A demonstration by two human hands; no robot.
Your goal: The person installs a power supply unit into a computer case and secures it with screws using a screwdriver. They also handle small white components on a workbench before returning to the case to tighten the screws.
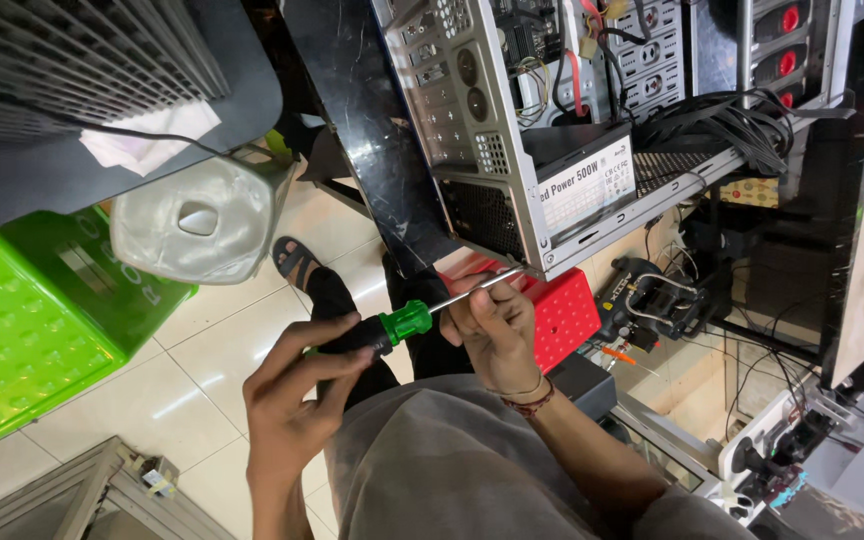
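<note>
Your left hand (297, 395) is closed around the black and green handle of the screwdriver (407, 322). Your right hand (497, 325) pinches the steel shaft with curled fingers, near the lower corner of the open computer case (482, 150). The tool looks stiff and light, but the smooth shaft can slip, so I think the ribbed handle is the better place to hold.
</note>
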